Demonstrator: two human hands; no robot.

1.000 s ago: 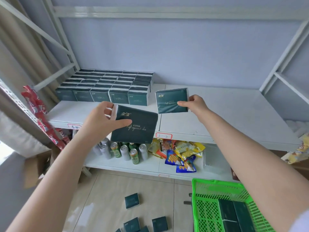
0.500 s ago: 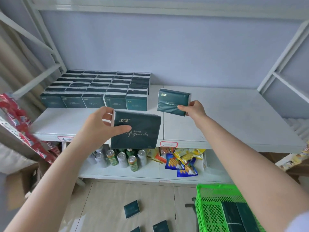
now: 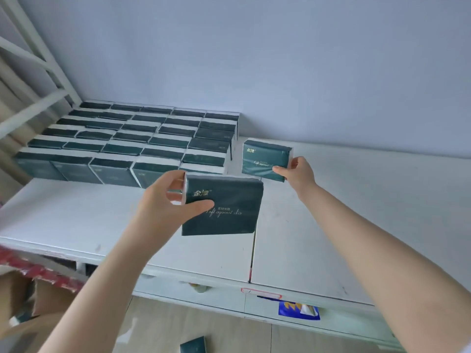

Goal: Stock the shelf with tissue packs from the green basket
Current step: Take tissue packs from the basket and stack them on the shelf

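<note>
Head view: shelf (image 3: 356, 200) part-stocked. Left hand (image 3: 163, 200) pinched first pack (image 3: 229, 207), right hand (image 3: 298, 171) second pack (image 3: 265, 159), both unreleased near stacked rows (image 3: 142, 138).

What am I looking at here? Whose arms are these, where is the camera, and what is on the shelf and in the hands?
No machine here: these are a person's bare arms, filmed by a wide-angle camera on their head, looking forward and down. The white shelf carries rows of dark green tissue packs at its back left. The left hand grips the near pack above the shelf's front. The right hand pinches the far pack by its corner, just right of the rows; whether it touches the shelf I cannot tell.
</note>
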